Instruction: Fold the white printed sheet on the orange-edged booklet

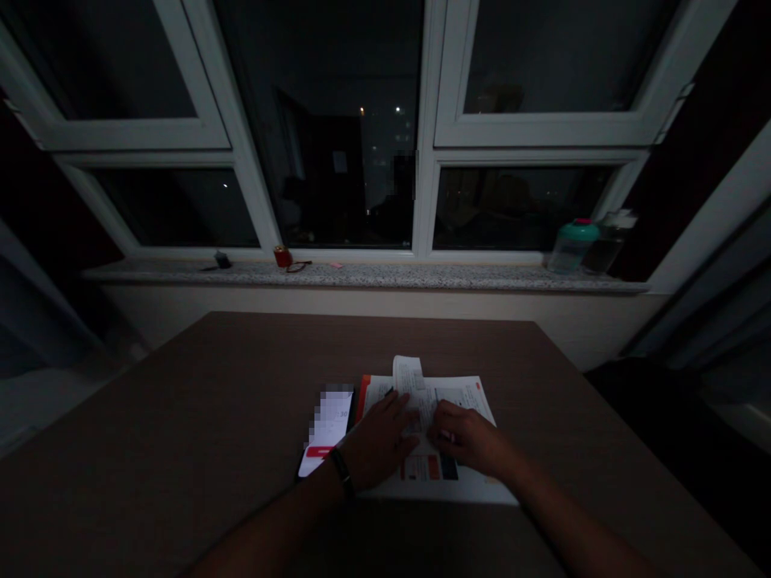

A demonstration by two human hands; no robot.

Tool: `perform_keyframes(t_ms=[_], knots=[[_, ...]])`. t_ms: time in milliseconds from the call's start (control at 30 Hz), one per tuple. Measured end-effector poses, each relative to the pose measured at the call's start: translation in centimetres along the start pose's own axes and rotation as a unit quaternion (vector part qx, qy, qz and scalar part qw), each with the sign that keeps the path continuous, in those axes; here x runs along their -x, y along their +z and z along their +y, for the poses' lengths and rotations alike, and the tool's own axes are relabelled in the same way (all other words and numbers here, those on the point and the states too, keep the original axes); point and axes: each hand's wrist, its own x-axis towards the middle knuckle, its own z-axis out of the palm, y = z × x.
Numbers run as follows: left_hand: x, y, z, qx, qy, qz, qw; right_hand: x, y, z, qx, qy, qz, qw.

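Head view: left hand [381, 437] spread, empty, likely steadying the book [473, 392]; right hand [470, 432] curled, contents I cannot tell.

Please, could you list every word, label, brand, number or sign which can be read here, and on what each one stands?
"30": on the lit screen of the phone; the area beside it is pixelated.
Red bar on that screen: pale marks, too small to read.
Book: printed text and coloured blocks, too small and dim to read.
Paper strip over the book: printed lines, unreadable.
I can make out no brand anywhere.
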Motion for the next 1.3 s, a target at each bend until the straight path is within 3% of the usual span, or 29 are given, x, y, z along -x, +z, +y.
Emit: perform_keyframes(t_ms=[233, 600, 867, 1100, 1300], knots=[[-0.1, 0.2, -0.1, -0.009, -0.014, -0.006, 1.000, 0.0, 0.0, -0.6, -0.032, 0.016, 0.007, 0.999], [0.2, 0.0, 0.3, -0.005, -0.021, -0.009, 1.000, -0.4, 0.3, -0.2, -0.082, 0.033, 0.068, 0.994], [0.0, -0.1, 0.5, -0.008, -0.019, -0.023, 1.000, -0.4, 0.6, 0.0, -0.071, 0.089, 0.062, 0.992], [0.0, -0.3, 0.6, -0.006, -0.014, -0.036, 0.999, -0.5, 0.9, -0.3, -0.127, 0.094, 0.050, 0.986], [-0.2, -0.2, 0.4, -0.004, -0.016, -0.033, 0.999, -0.6, 0.8, -0.7, -0.095, 0.086, 0.050, 0.990]])
